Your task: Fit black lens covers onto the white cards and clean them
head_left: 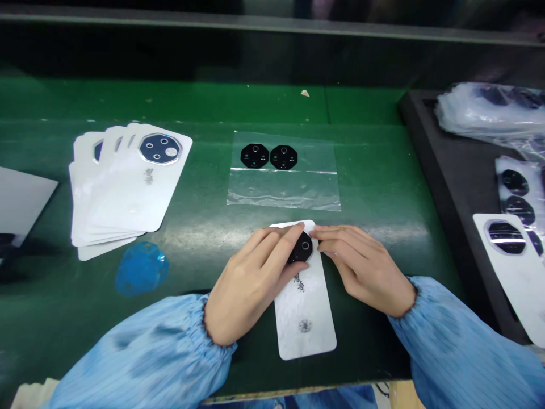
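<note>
A white phone back panel (304, 312) lies on the green table in front of me, slightly tilted, with dark script and a small round mark. On its upper part sits a black octagonal camera lens cover (303, 247). My left hand (255, 272) is closed around the cover's left side, fingers at its top and thumb at its lower edge. The fingers of my right hand (366, 258) are together against the panel's upper right edge, close beside the cover; their tips are partly hidden.
Fanned white phone panels (123, 199) lie at left, near a crumpled blue film (142, 268). Ahead, a clear plastic sheet (285, 190) carries two black lens covers (269, 157). At right, a dark tray (451, 187) bears bagged covers (517, 193) and another white panel (519, 278).
</note>
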`<action>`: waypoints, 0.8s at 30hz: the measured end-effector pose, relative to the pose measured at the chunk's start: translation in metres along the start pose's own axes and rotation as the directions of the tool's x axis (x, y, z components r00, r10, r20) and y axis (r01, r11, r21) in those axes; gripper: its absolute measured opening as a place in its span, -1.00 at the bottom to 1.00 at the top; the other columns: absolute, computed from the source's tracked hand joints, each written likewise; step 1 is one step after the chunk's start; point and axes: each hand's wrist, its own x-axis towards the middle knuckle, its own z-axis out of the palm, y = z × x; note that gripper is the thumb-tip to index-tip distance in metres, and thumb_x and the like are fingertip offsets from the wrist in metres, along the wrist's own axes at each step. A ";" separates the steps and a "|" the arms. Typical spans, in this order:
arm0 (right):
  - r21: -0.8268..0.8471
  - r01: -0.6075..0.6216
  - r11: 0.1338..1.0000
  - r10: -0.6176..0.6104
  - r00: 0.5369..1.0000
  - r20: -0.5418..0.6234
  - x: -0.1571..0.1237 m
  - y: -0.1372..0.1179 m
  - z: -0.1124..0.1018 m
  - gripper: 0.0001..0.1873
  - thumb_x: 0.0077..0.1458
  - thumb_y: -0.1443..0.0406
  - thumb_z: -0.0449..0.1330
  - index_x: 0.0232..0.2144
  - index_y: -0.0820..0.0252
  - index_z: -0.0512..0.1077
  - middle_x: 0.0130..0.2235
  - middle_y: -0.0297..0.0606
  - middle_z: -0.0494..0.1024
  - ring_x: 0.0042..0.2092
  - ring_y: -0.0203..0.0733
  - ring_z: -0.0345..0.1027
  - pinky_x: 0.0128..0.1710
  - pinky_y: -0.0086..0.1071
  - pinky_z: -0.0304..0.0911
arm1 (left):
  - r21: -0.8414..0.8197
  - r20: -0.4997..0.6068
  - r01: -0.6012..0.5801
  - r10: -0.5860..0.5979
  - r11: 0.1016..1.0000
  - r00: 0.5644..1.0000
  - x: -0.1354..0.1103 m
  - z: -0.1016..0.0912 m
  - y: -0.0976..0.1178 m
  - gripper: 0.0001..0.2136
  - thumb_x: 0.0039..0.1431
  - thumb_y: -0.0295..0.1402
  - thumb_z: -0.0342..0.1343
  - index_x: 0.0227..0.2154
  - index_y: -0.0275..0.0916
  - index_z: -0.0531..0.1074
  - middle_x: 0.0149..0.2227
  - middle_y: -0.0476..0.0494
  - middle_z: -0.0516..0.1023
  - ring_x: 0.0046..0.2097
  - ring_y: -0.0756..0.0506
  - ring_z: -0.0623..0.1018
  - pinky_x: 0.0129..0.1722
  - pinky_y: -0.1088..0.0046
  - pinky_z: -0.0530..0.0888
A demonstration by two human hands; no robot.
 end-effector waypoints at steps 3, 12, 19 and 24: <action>-0.007 0.003 1.000 -0.003 1.000 0.001 -0.001 -0.001 0.000 -0.67 0.13 0.60 0.00 -0.14 0.19 0.33 -0.05 -0.11 0.52 0.10 -0.11 0.33 0.07 -0.14 0.30 | -0.001 -0.004 0.006 -0.006 1.000 1.000 0.000 0.001 0.001 -0.52 0.23 -0.31 0.11 0.17 -0.29 0.15 -0.14 -0.18 0.50 -0.10 -0.13 0.45 -0.09 0.33 0.46; 0.009 0.005 1.000 -0.005 1.000 -0.007 -0.001 0.002 0.001 -0.68 0.11 0.60 0.01 -0.15 0.24 0.36 -0.06 -0.10 0.53 0.09 -0.10 0.34 0.07 -0.20 0.29 | -0.006 -0.024 0.018 -0.018 1.000 1.000 -0.002 0.003 0.001 -0.49 0.23 -0.30 0.12 0.18 -0.31 0.15 -0.20 -0.18 0.49 -0.16 -0.12 0.45 -0.13 0.34 0.46; 0.007 0.014 1.000 -0.014 1.000 -0.011 -0.001 0.001 -0.001 -0.71 0.11 0.60 0.02 -0.17 0.29 0.38 -0.06 -0.08 0.53 0.09 -0.12 0.33 0.08 -0.20 0.29 | -0.015 -0.039 0.046 -0.046 0.999 0.998 -0.002 0.002 0.000 -0.51 0.22 -0.27 0.14 0.15 -0.33 0.20 -0.18 -0.17 0.49 -0.18 -0.09 0.45 -0.17 0.36 0.44; 0.004 0.014 1.000 -0.014 1.000 -0.013 0.000 0.000 0.000 -0.71 0.12 0.60 0.01 -0.17 0.29 0.37 -0.06 -0.08 0.53 0.09 -0.12 0.33 0.07 -0.20 0.29 | -0.024 -0.044 0.061 -0.062 0.998 0.997 -0.002 0.002 -0.003 -0.49 0.19 -0.29 0.18 0.14 -0.38 0.21 -0.18 -0.16 0.49 -0.20 -0.06 0.44 -0.18 0.42 0.41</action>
